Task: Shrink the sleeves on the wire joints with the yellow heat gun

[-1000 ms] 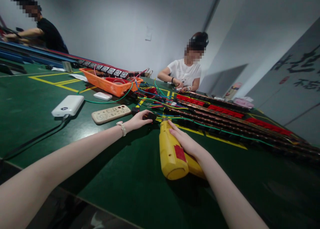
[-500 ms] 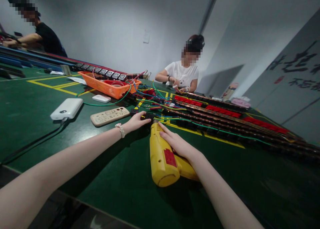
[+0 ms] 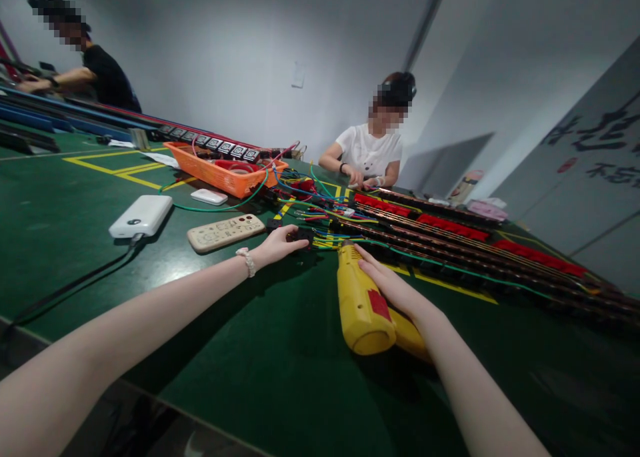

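My left hand (image 3: 281,244), with a bracelet at the wrist, grips a small black connector block (image 3: 304,237) between thumb and fingers. Yellow, green and blue wires (image 3: 327,241) run from the block to the right. My right hand (image 3: 387,276) is wrapped round a yellow power tool (image 3: 361,304) with a red label. The tool's nose points away from me, at the wires just right of the block. Its grip is partly hidden by my right hand and forearm.
A beige phone-like case (image 3: 226,233), a white power bank (image 3: 141,217) with a black cable, and an orange basket (image 3: 225,176) lie on the green table (image 3: 240,364). Long dark strips (image 3: 480,260) with red parts extend right. Two people sit beyond, one in white (image 3: 367,152), one in black (image 3: 111,77).
My right hand and the yellow tool have moved right, away from the black block, uncovering the wires. My left hand keeps its hold. The whole view has shifted slightly.
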Tool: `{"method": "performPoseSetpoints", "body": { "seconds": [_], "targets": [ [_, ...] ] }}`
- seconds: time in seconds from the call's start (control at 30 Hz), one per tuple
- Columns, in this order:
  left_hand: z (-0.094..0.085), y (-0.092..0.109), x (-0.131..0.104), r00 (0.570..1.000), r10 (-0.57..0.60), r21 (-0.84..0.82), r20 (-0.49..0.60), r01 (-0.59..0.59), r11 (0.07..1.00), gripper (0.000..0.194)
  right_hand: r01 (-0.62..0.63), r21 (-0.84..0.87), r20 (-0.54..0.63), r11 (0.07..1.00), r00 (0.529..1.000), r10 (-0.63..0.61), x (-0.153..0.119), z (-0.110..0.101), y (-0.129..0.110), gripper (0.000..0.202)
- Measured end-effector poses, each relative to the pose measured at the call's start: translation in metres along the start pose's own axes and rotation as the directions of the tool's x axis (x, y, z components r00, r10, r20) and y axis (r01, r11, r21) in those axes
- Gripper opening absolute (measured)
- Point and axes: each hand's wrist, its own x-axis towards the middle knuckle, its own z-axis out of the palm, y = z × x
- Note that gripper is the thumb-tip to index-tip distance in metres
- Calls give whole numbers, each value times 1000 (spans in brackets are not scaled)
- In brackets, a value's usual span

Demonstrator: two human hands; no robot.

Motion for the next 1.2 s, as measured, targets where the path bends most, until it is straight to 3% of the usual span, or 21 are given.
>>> {"method": "performPoseSetpoints", "body": {
  "seconds": [0.3, 0.73, 1.0, 1.2],
  "targets": [
    [1, -3, 4, 1000, 5, -69, 27, -4, 998, 42, 70, -7, -11, 998, 997, -70, -3, 5, 0, 58],
    [3, -6, 4, 996, -6, -252, 88, 28, 967, 41, 117, -31, 160, 993, 981, -111, -19, 38, -41, 59],
    [0, -4, 2, 989, 47, -243, 142, -12, 970, 45, 111, -29, 174, 993, 979, -104, -14, 31, -34, 62],
    [1, -6, 4, 991, 32, -217, 129, -3, 976, 44, 72, -20, 50, 997, 996, -71, -3, 11, -12, 60]
  ]
}}
